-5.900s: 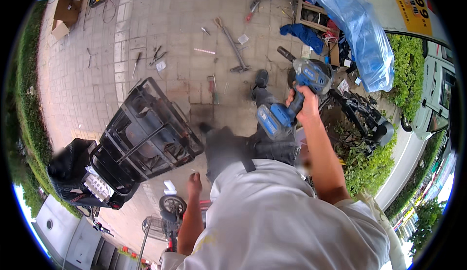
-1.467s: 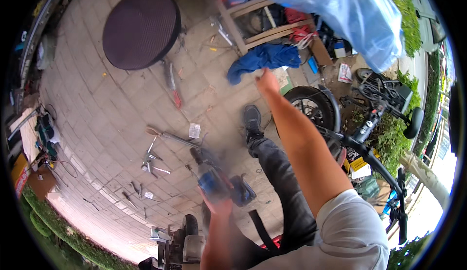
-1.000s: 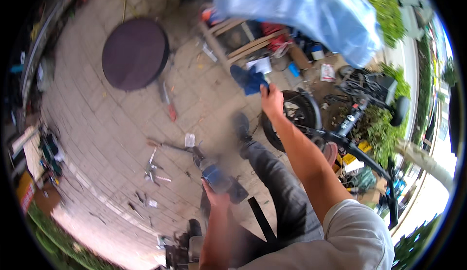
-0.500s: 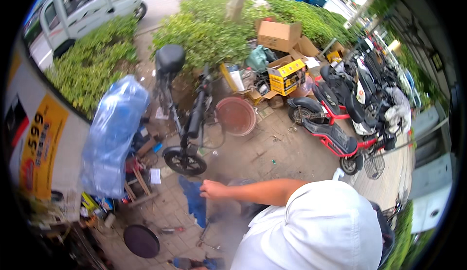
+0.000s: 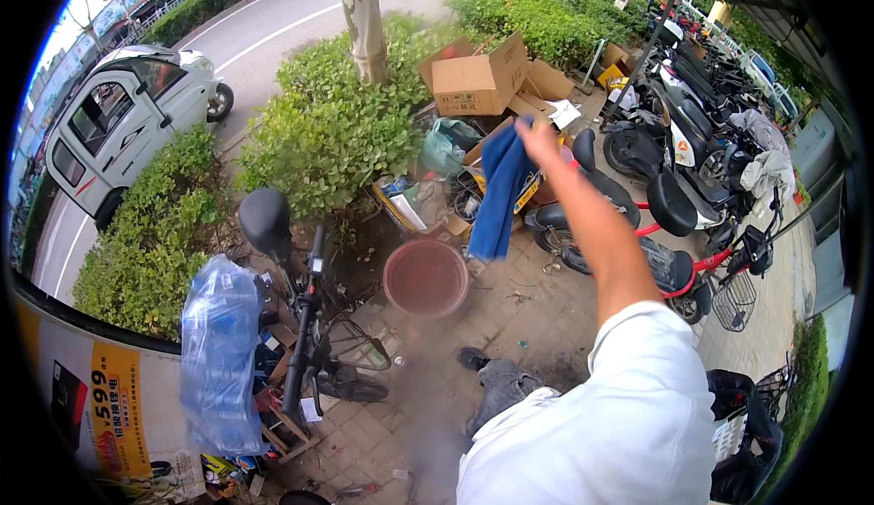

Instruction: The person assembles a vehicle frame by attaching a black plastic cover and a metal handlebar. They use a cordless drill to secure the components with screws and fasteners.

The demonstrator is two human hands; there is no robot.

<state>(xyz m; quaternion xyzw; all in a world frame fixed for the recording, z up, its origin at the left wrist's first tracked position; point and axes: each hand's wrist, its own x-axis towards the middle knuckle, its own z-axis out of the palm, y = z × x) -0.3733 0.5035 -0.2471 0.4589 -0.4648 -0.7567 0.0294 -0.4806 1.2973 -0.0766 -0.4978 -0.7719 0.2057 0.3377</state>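
Note:
My right hand (image 5: 539, 144) is closed on the upper end of a blue cloth (image 5: 501, 197). The arm reaches forward from a white short sleeve, and the cloth hangs from the fist. Behind the cloth, partly covered by it, are a yellow box and other cardboard. Left of the cloth's lower end, apart from it, a round reddish-brown tub (image 5: 426, 277) stands on the paving. My left hand is out of view. A leg in grey trousers (image 5: 510, 391) with a dark shoe shows below the arm.
A black bike (image 5: 309, 296) stands at left beside blue plastic-wrapped goods (image 5: 221, 355). Open cartons (image 5: 473, 85) pile up against the hedge (image 5: 337, 123). Red and black scooters (image 5: 669, 205) line the right. A white three-wheeled vehicle (image 5: 123, 127) is at far left.
My right hand has swung forward and to the right, carrying the blue cloth from beside the bike's wheel to before the cartons. The whole view has shifted too.

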